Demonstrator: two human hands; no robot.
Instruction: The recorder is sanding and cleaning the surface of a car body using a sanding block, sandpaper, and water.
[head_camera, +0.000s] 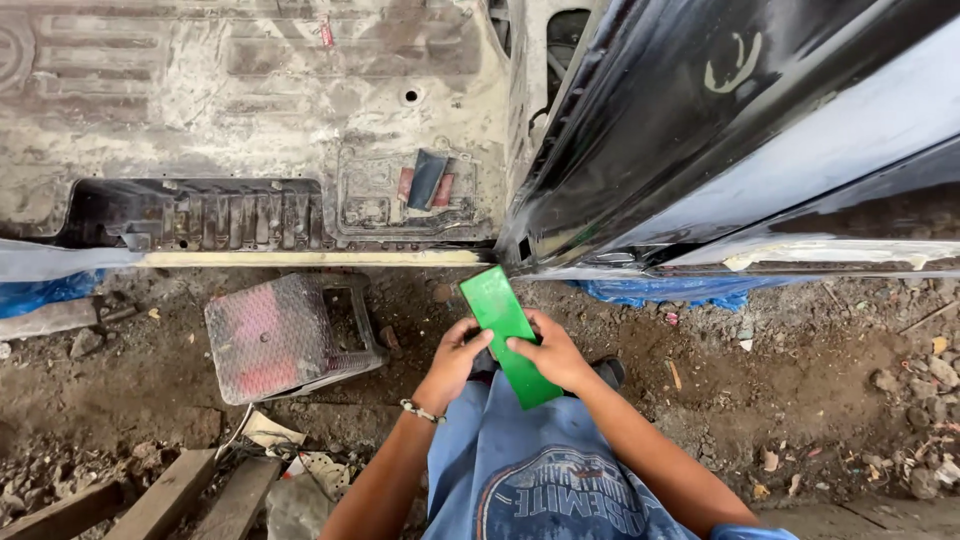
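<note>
A flat green rectangular block (496, 308) is held in both hands over my lap. My left hand (456, 352) grips its left side, with a bead bracelet on that wrist. My right hand (552, 355) lies over its lower right part, thumb on the green face. The block's upper end points toward the bottom edge of a black car body panel (700, 140) just ahead. I wear a blue shirt with a printed emblem.
A bare, stripped car floor (250, 90) lies ahead on the left, with a small dark pad (427, 178) on it. A worn mesh stool (275, 335) stands on the dirt at left. Wooden planks (170, 495) and stones lie around. Blue plastic sheet (660, 292) sits under the panel.
</note>
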